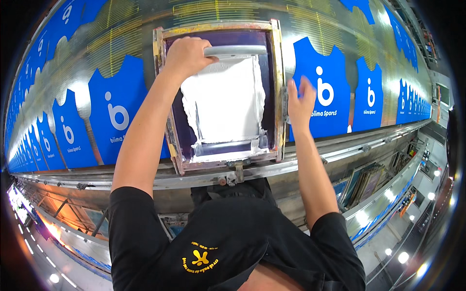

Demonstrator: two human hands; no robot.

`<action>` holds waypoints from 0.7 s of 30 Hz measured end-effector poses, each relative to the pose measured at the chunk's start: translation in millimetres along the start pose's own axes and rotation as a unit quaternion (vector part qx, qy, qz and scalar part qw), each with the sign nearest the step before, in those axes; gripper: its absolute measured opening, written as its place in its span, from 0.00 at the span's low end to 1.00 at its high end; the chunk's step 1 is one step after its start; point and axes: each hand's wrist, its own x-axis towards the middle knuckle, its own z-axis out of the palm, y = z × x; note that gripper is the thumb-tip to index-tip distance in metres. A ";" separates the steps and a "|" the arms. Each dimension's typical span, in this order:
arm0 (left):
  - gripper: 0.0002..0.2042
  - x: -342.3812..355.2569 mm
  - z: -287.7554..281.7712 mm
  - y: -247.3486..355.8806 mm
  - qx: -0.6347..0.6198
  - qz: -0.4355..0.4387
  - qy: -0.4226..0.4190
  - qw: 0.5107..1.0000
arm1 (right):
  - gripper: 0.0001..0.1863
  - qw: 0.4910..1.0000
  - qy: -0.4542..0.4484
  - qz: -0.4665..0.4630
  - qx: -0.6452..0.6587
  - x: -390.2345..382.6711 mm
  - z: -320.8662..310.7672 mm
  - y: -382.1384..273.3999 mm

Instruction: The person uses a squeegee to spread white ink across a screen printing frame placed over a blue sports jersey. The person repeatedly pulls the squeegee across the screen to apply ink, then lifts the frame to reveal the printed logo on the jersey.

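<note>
A screen-printing frame [277, 72] with worn, ink-stained edges lies over the long table in front of me. Thick white ink [225, 104] covers the middle of its dark mesh, ragged along both sides. At the frame's far end, my left hand [187, 58] is closed around the left end of a grey squeegee [240, 50], which lies crosswise at the ink's far edge. Just outside the frame's right side is my right hand [302, 102], slightly blurred, its fingers apart and holding nothing. It hovers over a blue garment piece [335, 60] printed with a white logo.
More blue printed pieces [114, 97] lie in rows left and right along the shiny table [160, 12]. A metal rail [272, 167] runs along the near edge, with a clamp [237, 174] at the frame. Several flat frames [366, 184] stand stacked at lower right.
</note>
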 end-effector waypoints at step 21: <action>0.22 -285.1 100.6 114.6 -0.026 0.005 0.122 0.992 | 0.25 0.893 -0.160 -0.417 -0.053 -187.4 -21.2 26.5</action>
